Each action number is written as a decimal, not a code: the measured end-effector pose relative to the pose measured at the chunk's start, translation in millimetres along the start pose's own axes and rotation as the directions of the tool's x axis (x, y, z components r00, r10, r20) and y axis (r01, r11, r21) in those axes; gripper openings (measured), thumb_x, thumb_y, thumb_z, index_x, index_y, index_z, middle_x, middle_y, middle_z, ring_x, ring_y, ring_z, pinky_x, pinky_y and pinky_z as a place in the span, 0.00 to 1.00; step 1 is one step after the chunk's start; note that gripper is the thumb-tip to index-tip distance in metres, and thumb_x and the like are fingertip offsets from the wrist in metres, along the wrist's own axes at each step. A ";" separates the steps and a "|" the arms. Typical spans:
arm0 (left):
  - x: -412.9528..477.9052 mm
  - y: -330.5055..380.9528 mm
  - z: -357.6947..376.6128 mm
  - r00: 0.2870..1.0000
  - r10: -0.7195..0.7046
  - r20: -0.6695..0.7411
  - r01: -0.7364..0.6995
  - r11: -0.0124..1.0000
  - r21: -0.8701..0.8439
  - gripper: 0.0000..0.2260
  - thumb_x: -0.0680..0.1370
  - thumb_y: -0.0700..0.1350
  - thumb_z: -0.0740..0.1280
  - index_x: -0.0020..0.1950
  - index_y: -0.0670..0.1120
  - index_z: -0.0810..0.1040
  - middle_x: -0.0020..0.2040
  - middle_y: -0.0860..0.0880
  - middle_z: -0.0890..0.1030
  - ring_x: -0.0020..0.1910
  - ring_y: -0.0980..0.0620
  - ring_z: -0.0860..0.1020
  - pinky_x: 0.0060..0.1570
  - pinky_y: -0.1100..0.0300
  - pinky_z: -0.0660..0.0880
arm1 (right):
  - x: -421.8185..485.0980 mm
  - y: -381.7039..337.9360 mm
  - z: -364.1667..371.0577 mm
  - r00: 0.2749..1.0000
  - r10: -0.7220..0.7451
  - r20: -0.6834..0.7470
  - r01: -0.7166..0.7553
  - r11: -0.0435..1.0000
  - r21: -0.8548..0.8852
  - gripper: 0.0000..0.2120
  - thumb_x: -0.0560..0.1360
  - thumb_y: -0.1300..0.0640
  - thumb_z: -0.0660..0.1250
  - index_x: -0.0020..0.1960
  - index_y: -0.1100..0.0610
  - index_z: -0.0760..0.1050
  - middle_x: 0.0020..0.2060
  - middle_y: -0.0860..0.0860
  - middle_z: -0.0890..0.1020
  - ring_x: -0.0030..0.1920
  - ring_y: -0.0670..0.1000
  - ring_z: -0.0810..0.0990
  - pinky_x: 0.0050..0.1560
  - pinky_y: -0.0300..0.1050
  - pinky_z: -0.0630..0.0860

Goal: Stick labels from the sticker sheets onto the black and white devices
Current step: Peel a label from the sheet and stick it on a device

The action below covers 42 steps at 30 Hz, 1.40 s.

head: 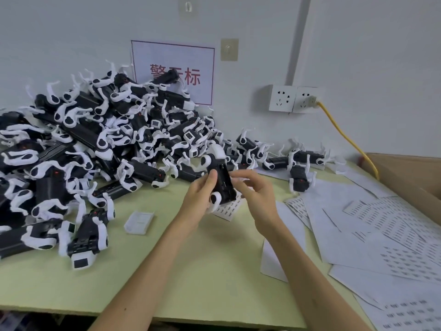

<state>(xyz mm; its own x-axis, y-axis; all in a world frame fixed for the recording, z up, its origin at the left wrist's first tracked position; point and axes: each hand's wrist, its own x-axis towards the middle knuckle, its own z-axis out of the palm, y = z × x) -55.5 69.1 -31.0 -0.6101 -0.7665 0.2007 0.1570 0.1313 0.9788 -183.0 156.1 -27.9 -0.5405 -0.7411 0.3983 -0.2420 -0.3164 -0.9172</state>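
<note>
Grip of curled left hand (202, 192) round device (222, 185); fingertips of right hand (255, 192) drawn together beside it, label not visible. Hold steady, lay label flat, press from one edge.

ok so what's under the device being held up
A small sticker sheet lies on the table, labels showing at its near end. Its far part is covered by the device and the left hand holding it, so anything else there is hidden.
</note>
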 end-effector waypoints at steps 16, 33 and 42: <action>12.2 2.1 -37.2 0.962 -0.230 -0.145 0.060 0.699 -0.712 0.21 0.70 0.67 0.69 0.30 0.50 0.81 0.41 0.50 0.81 0.40 0.52 0.79 0.43 0.59 0.69 | 7.6 47.6 -5.2 0.944 0.223 0.242 0.094 0.523 -0.847 0.28 0.78 0.39 0.67 0.75 0.46 0.70 0.69 0.46 0.77 0.68 0.51 0.74 0.68 0.49 0.68; 17.3 -15.2 -27.7 0.928 -0.367 -0.059 0.291 0.816 -0.499 0.16 0.76 0.35 0.70 0.31 0.49 0.85 0.41 0.46 0.86 0.39 0.50 0.84 0.46 0.56 0.78 | -0.3 25.3 -1.0 0.988 -0.079 0.130 0.136 0.841 -0.524 0.20 0.74 0.48 0.73 0.65 0.46 0.77 0.59 0.41 0.80 0.60 0.44 0.76 0.65 0.52 0.71; 10.5 -8.5 -10.0 0.955 -0.276 -0.106 0.229 0.918 -0.324 0.09 0.58 0.43 0.76 0.34 0.53 0.83 0.41 0.47 0.85 0.44 0.47 0.84 0.52 0.54 0.78 | -4.1 15.4 8.9 0.975 -0.208 0.079 0.223 0.913 -0.343 0.02 0.76 0.53 0.75 0.48 0.48 0.83 0.46 0.40 0.83 0.48 0.42 0.82 0.47 0.33 0.74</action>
<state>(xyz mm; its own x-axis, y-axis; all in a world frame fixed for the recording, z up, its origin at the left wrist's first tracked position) -55.4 53.7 -37.7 -0.5439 -0.8351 -0.0826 0.2560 -0.2589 0.9314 -177.4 149.0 -43.8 -0.4126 -0.7034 0.5787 -0.6175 -0.2511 -0.7455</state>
